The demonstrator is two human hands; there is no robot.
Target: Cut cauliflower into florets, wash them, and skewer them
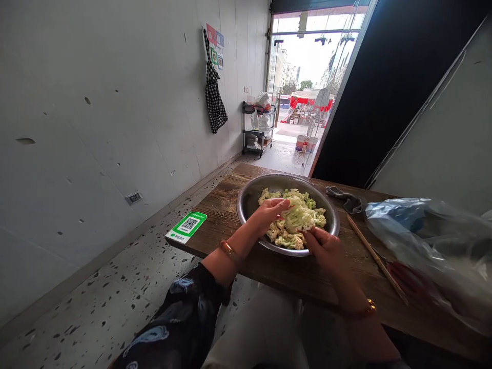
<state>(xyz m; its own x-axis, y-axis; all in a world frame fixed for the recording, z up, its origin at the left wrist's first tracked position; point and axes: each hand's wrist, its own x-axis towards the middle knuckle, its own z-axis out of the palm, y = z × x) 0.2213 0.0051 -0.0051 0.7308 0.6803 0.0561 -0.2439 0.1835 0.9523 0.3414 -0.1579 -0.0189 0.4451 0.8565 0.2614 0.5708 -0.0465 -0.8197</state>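
Between my two hands, above a wide metal bowl (246, 202), is a pale green-white piece of cauliflower (296, 214). My left hand (270, 214) has its fingers closed on the piece's left side. At its lower right edge, my right hand (322, 243) pinches the florets with thumb and fingers. More cauliflower florets (289, 241) lie in the bowl under and around the held piece. Part of the bowl's near rim is hidden behind my forearms.
The bowl stands on a dark wooden table (226, 197). A green QR-code card (189, 224) lies at the left corner. To the right are a dark cloth (348, 199), a wooden stick (374, 256) and a large clear plastic bag (426, 236). Beyond stands a shelf cart (258, 130).
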